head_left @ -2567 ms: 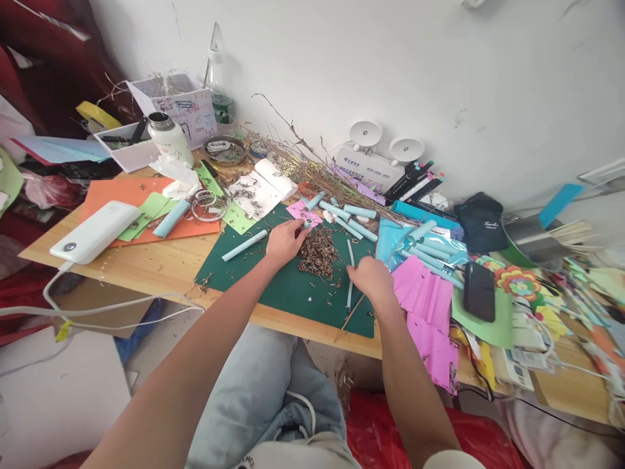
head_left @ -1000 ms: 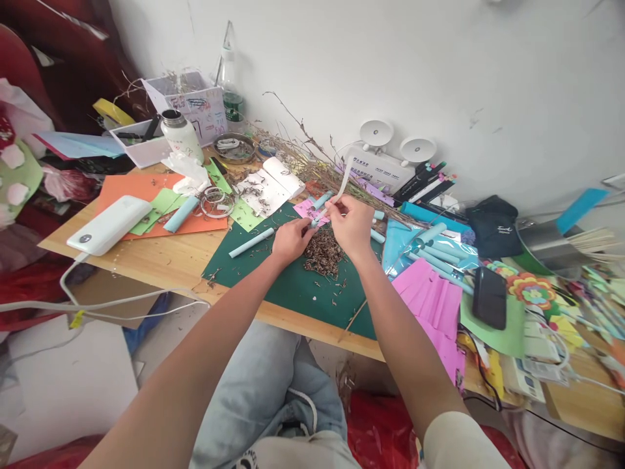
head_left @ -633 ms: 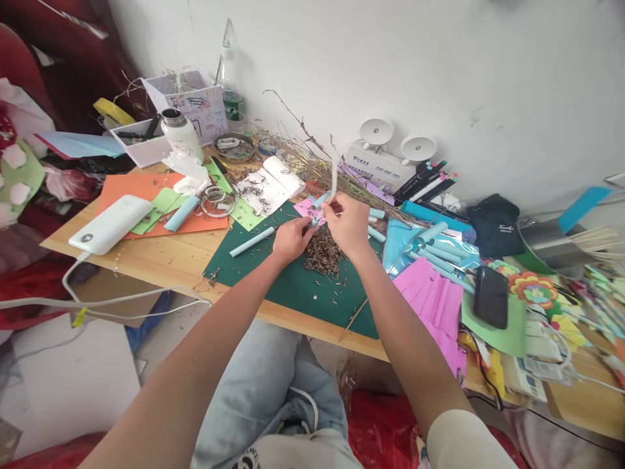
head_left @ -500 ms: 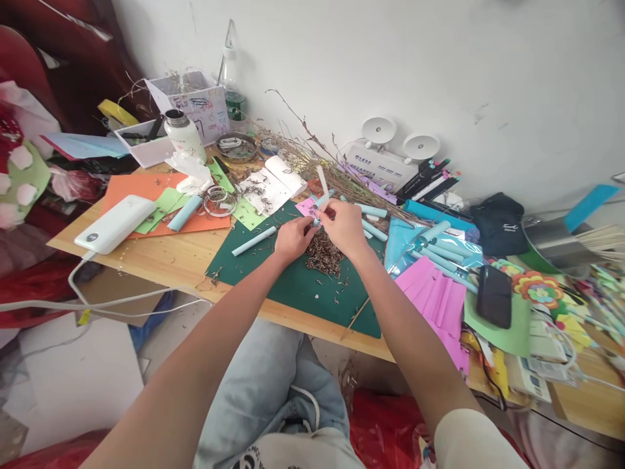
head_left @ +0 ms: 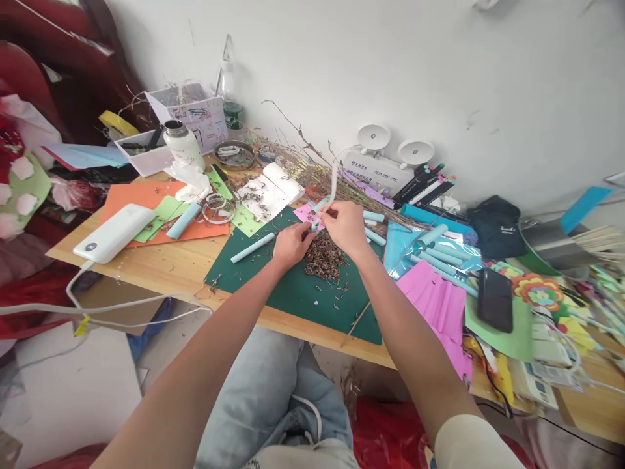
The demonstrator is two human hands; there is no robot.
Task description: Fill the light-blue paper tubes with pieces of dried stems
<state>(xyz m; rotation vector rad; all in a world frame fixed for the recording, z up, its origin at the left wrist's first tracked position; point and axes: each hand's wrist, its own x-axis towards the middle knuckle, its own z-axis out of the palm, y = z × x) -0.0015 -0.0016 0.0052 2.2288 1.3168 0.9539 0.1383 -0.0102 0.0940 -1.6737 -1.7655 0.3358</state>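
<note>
Over the dark green mat (head_left: 288,296), both hands work close together. My left hand (head_left: 293,245) is closed, thumb and fingers pinching a light blue paper tube (head_left: 315,227) that is mostly hidden by the fingers. My right hand (head_left: 344,225) pinches at the same spot, and a whitish strip (head_left: 334,182) curls upward from its fingertips. Beneath them lies a heap of dry brown plant bits (head_left: 326,259). A pink slip of paper (head_left: 303,212) is just behind the left hand. Another light blue tube (head_left: 252,248) rests on the mat to the left.
Left are a white power bank (head_left: 114,232) with a cable, orange paper (head_left: 127,195) and a white bottle (head_left: 183,144). Dry twigs (head_left: 317,166) and a white router (head_left: 375,170) stand along the wall. Right are pink folded paper (head_left: 434,303), more blue tubes (head_left: 446,254) and a black phone (head_left: 495,299).
The view has shifted slightly, lowering the scene in the picture. The whitish strip stands higher and more curved above my right hand. Both hands keep their pinch near the heap.
</note>
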